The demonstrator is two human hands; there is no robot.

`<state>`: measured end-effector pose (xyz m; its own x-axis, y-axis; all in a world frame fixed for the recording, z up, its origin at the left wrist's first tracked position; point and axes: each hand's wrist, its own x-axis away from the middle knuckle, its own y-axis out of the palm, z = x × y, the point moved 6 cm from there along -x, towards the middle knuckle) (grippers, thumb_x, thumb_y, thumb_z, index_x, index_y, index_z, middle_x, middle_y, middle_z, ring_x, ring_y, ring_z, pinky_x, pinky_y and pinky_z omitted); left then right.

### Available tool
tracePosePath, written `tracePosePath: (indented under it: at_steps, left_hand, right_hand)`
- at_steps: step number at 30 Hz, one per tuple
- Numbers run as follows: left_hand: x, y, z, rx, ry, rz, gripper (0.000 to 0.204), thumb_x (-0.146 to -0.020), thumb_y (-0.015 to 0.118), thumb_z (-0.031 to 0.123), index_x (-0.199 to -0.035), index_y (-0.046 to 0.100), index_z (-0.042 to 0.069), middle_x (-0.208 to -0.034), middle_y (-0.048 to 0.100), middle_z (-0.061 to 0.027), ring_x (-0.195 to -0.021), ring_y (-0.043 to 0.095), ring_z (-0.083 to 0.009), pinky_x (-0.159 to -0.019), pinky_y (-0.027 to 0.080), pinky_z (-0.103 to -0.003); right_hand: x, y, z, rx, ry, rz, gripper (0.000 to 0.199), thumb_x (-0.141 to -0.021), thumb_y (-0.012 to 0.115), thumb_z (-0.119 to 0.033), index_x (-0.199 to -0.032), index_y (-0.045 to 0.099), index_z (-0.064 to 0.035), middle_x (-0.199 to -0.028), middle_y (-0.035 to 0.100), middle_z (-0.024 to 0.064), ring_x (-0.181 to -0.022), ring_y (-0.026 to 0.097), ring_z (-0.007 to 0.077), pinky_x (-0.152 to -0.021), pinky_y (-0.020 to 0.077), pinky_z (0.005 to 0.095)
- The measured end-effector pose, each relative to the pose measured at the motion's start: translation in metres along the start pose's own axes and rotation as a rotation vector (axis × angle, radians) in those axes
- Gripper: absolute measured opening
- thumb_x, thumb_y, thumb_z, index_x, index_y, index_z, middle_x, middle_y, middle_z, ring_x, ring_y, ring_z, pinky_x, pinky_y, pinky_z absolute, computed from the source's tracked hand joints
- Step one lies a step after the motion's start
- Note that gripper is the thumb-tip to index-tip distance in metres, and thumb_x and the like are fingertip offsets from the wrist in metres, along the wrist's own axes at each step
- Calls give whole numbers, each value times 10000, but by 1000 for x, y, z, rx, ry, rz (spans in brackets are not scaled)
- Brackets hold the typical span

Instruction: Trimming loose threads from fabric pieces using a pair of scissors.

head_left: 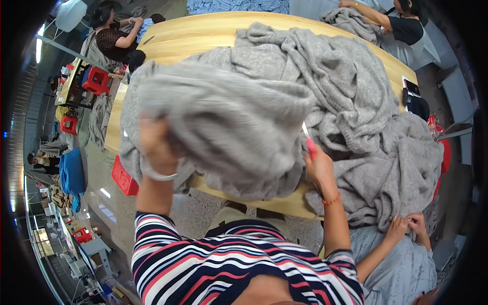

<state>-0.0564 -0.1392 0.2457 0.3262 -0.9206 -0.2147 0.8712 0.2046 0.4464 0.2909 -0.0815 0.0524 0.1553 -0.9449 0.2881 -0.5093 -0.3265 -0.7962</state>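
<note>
A grey knitted garment (229, 117) hangs in the air above the table, smeared by motion. My left hand (157, 145), also blurred, is closed on its left side; a light bangle sits on that wrist. My right hand (319, 165) is closed around a pink-handled tool (310, 146) with a thin, bright blade pointing up and away from me; whether it has one blade or two cannot be made out. That hand is just right of the lifted garment. More grey knitwear (351, 86) lies heaped underneath and to the right, covering much of the wooden table (198, 30).
Close on my right, a co-worker's hands (406, 226) meet at the edge of the grey heap. Other people work at the far left and far right of the table. Red stools (123, 177) stand by its left side. A blue bag (72, 170) rests on the floor farther left.
</note>
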Motion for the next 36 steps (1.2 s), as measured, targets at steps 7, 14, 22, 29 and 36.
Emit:
tracePosePath:
  at_steps: [7, 14, 22, 29, 36]
  left_hand:
    - [11, -54, 242, -807, 557, 663, 433, -995, 464, 294, -1271, 516, -36, -1191, 591, -121, -1037, 585, -192, -943, 447, -304]
    - [-130, -150, 329, -1373, 971, 359, 366, -955, 451, 266, -1051, 647, -28, -957, 671, -146, -775, 608, -238, -691, 479, -346]
    - [-240, -291, 79, -1364, 446, -41, 702, -835, 694, 330, -1362, 412, -37, -1329, 507, -188, -1250, 465, -277, -1057, 344, -348]
    - [-175, -414, -80, -2009, 105, 146, 835, -768, 626, 636, -1475, 271, 369, -1542, 245, -104, -1416, 191, -386, -968, 200, -755]
    - [-187, -233, -37, -1828, 635, -244, 775, -732, 749, 459, -1391, 444, 190, -1439, 394, -169, -1365, 311, -352, -1073, 246, -592]
  right_hand:
    - [70, 89, -203, -183, -830, -835, 245, -775, 559, -205, -971, 578, -60, -818, 630, 222, -789, 612, 394, -706, 471, 457]
    - [99, 96, -357, -379, -1074, -1136, 244, -814, 563, -210, -992, 562, -44, -791, 634, 208, -775, 611, 405, -692, 453, 466]
    - [-7, 159, -340, -262, -631, -605, 405, -886, 605, -347, -1181, 561, -72, -865, 641, 235, -826, 607, 426, -727, 467, 469]
    - [-39, 138, -222, -279, -121, -359, 408, -893, 606, -293, -1225, 572, -58, -863, 657, 212, -757, 639, 323, -731, 489, 402]
    - [-31, 103, -135, -374, 37, -20, 358, -904, 591, -190, -1205, 574, 2, -770, 635, 77, -671, 598, 145, -675, 492, 307]
